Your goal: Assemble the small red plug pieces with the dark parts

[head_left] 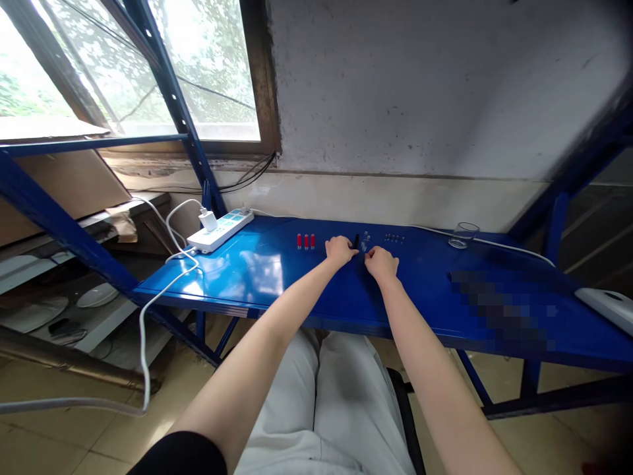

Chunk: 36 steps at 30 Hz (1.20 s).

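Note:
Over the middle of the blue table, my left hand (340, 251) is closed, its thumb and fingers around a small black stick-like object (357, 241). Close by on the right, the fingers of my right hand (382, 264) are pinched together; what they hold, if anything, is too small to make out. Several small clear pieces (366, 239) lie just beyond the gap between the hands. Left of my left hand, three red cylinders with pale ends (306, 242) are lined up. Several tiny pieces (394, 238) lie in rows behind my right hand.
A white power strip (221, 229) with a plugged-in adapter sits at the table's left end, its cable trailing off the edge. Toward the right are a clear glass (463, 235), a thin white cable, a blurred dark object (499, 310) and a white device (608, 307). Blue shelf posts flank the table.

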Available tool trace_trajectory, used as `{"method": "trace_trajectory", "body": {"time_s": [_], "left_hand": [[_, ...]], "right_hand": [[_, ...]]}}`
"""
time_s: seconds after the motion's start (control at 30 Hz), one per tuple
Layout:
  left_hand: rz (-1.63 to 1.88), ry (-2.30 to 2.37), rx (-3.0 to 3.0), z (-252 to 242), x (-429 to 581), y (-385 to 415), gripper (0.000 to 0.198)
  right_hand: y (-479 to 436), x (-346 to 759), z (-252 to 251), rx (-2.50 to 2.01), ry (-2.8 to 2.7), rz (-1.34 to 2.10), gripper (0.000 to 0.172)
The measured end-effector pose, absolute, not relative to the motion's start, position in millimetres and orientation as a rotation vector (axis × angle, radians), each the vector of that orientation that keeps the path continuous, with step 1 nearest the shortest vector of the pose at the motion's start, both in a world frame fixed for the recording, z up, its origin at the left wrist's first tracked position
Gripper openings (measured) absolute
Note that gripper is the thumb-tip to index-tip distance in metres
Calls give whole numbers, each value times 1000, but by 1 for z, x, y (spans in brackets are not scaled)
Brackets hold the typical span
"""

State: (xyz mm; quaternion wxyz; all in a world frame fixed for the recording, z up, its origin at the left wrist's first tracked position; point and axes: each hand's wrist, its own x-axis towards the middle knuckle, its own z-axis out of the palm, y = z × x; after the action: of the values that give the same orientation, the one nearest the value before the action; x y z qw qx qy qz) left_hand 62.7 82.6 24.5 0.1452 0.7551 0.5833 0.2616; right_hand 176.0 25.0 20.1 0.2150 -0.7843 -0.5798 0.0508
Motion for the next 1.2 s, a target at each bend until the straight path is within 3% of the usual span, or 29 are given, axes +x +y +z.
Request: {"method": "trace_trajectory", "body": {"time_s": [0.23,0.37,0.7,1.2], "left_hand": [[667,1515,2875,105,5,77,21],[405,1498,2970,128,-33,86,23],[180,1665,2793,102,-63,97,27],[350,1571,2869,87,-50,95,13]], "right_hand": [[23,173,23,-2194,-1627,151,16],[22,172,22,-2154,-1646,146,16],[21,170,19,-2056,-1672,101,16],[21,170,18,-2037,-1695,102,16]]}}
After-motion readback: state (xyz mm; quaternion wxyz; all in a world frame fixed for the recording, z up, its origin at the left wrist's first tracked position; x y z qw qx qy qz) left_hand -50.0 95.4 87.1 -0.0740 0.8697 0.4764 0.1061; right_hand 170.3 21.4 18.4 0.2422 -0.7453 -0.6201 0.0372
